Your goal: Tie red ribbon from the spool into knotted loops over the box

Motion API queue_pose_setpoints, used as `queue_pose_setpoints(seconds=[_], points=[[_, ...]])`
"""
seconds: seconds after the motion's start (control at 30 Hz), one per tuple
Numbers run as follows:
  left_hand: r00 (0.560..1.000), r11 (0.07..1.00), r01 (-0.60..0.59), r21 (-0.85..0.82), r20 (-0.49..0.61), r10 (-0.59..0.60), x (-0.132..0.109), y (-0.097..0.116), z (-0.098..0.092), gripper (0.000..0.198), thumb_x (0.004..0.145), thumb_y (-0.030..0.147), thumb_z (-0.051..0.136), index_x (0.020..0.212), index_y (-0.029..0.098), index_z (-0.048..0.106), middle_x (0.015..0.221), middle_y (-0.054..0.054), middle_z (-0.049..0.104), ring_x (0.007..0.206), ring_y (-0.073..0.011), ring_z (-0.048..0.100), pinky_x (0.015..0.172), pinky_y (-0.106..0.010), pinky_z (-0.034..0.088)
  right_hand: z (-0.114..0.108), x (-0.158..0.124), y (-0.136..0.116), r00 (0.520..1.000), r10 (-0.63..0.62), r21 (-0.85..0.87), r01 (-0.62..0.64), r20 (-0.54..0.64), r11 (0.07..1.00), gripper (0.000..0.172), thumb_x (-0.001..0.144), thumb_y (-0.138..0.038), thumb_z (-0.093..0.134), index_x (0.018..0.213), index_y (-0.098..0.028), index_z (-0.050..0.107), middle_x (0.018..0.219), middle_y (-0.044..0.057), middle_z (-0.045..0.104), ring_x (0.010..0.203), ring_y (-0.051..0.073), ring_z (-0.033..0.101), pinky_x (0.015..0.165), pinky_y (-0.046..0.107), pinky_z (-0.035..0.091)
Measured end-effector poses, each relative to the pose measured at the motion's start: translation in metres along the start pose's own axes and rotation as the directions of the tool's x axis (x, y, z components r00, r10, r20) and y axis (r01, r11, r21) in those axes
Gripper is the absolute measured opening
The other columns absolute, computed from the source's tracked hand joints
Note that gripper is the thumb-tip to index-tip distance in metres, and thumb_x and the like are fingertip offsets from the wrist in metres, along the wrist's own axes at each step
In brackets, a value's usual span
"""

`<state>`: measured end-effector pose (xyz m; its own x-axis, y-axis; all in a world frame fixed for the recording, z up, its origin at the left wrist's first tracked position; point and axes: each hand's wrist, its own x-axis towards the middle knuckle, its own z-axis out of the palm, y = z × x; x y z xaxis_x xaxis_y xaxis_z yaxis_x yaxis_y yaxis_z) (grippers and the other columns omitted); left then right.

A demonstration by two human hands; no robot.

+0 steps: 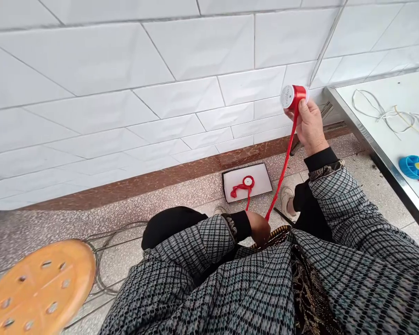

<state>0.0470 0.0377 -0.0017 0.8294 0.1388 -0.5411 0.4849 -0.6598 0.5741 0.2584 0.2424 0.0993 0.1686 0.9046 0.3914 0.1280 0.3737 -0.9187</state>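
Observation:
My right hand [311, 122] holds up a spool of red ribbon [299, 96] in front of the tiled wall, thumb pressed on the ribbon. From the spool a twisted length of red ribbon [282, 174] runs down to my left hand [260, 228], which is closed around it close to my lap. The fingers of that hand are mostly hidden. On the floor below, a shallow box [261, 174] with a white inside and dark edges holds a smaller roll of red ribbon [248, 181]. A red strand leads from this roll up toward my left hand.
At the left stands a round orange stool [56, 284] with slots, beside looped cable [103, 270] on the floor. The metal-edged table [380, 104] at the right bears pale wires [387, 111] and a blue reel with a yellow handle [410, 167]. White tiled wall [202, 46] rises in front.

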Motion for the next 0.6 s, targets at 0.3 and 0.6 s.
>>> queue_pose_setpoints(seconds=[0.3, 0.6], points=[[0.922, 1.000, -0.004, 0.026, -0.387, 0.014, -0.067, -0.013, -0.098, 0.025, 0.098, 0.033, 0.060, 0.106, 0.024, 0.082, 0.090, -0.008, 0.081, 0.081, -0.0245, 0.076, 0.075, -0.035, 0.056, 0.017, -0.009, -0.024, 0.995, 0.007, -0.022, -0.004, 0.097, 1.000, 0.060, 0.096, -0.078, 0.051, 0.118, -0.025, 0.070, 0.130, 0.012, 0.071, 0.134, 0.026, 0.061, 0.102, 0.047, 0.055], [0.225, 0.569, -0.719, -0.400, -0.908, -0.353, -0.028, -0.064, -0.133, 0.033, 0.101, 0.041, 0.061, 0.127, 0.024, 0.070, 0.128, -0.009, 0.077, 0.124, -0.0224, 0.071, 0.105, -0.042, 0.059, 0.071, -0.051, -0.022, 0.938, 0.010, 0.103, -0.048, 0.348, 0.994, 0.041, 0.089, -0.064, 0.070, 0.092, -0.023, 0.074, 0.098, 0.003, 0.071, 0.102, 0.021, 0.066, 0.101, 0.038, 0.053]])
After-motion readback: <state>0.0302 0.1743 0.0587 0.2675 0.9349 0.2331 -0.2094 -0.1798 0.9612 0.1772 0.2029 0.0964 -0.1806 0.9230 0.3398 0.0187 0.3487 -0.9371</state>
